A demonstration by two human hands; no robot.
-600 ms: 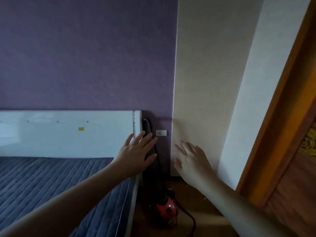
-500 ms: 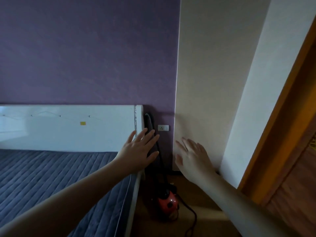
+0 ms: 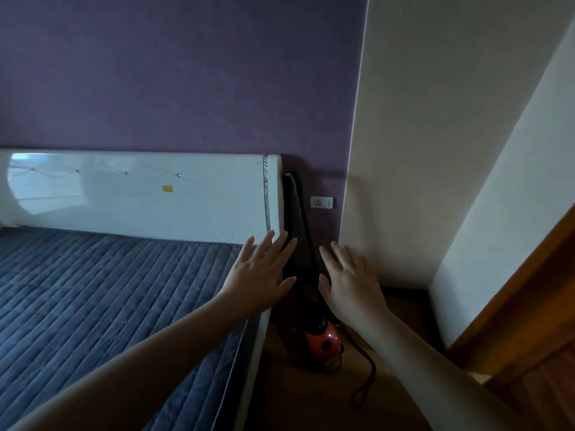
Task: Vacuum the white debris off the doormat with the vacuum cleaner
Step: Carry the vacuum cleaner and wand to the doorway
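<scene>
The vacuum (image 3: 306, 275) is seen standing upright between both hands, left hand (image 3: 259, 275) and right hand (image 3: 350, 281), each spread flat and empty; neither is clearly nearer.

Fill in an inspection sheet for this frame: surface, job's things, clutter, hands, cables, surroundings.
Surface: brown wooden floor, dim.
Job's things: red-and-black upright vacuum cleaner standing between white glossy headboard and cream wall; doormat and debris not seen.
Clutter: nothing seen.
Hands: left hand and right hand open, flanking the vacuum's black handle, holding nothing.
Cables: black cord looped on floor.
Surroundings: grey quilted bed, purple wall, white wall socket, wooden door frame.
</scene>
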